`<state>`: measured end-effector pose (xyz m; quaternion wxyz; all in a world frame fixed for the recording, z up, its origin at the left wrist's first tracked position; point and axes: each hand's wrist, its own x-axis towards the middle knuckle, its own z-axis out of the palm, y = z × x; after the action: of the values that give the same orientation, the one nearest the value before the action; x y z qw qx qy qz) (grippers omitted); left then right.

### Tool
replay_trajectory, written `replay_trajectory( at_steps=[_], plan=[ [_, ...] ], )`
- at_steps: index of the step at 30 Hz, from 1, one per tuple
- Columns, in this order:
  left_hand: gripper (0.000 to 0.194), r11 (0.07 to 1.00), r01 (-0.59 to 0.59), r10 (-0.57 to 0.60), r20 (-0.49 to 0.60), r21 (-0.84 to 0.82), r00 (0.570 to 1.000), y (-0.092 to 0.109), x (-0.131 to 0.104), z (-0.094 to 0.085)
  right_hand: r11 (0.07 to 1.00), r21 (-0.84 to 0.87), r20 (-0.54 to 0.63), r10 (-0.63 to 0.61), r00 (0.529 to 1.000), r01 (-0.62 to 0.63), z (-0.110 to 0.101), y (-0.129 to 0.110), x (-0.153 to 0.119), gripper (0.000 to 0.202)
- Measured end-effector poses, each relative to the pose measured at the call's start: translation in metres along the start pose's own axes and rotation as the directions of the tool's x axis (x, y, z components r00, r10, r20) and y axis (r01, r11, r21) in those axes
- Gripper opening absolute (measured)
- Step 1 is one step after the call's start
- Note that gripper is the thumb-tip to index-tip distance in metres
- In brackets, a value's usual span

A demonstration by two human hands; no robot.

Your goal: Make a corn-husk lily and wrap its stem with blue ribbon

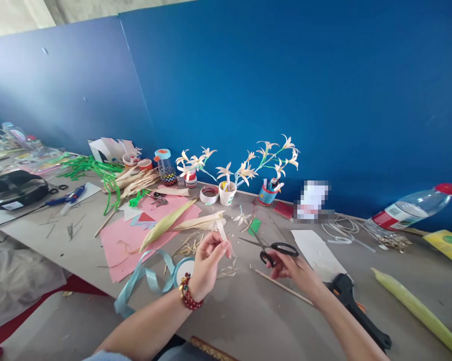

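Observation:
Between the thumb and fingers of my left hand [209, 258] is a pale strip of corn husk [221, 231], held upright above the table. My right hand [288, 268] grips black-handled scissors [264, 244] by the loops; their blades are apart and point left, clear of the strip. Small husk scraps [229, 272] lie below my left hand. A light blue ribbon roll [183, 271] sits beside my left wrist, its loose end trailing left. Under my right hand lies a thin stick [282, 286]. One pale husk flower [242, 217] rests just beyond the scissors.
A black glue gun [355, 311] lies by my right forearm, near a green husk [417, 306] and a tilted bottle [410, 213]. Husk flowers [244, 170] stand in cups at the back. Pink paper [116, 240] and green wires [94, 168] spread leftward.

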<state>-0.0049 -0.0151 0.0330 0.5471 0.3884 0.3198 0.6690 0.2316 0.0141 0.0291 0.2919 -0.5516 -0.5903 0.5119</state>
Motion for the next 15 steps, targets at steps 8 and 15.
replay_trajectory(
  at_steps=[8,15],
  plan=[
    [0.025,0.995,0.1,-0.102,0.057,0.026,0.993,-0.003,-0.004,0.004,0.801,0.598,0.15,-0.088,0.985,-0.02,0.02,-0.022,-0.044,0.045],
    [0.024,0.993,0.118,-0.118,0.013,-0.01,0.993,-0.003,0.0,0.009,0.746,0.66,0.32,-0.172,0.931,-0.089,0.041,-0.017,-0.049,0.034]
  ],
)
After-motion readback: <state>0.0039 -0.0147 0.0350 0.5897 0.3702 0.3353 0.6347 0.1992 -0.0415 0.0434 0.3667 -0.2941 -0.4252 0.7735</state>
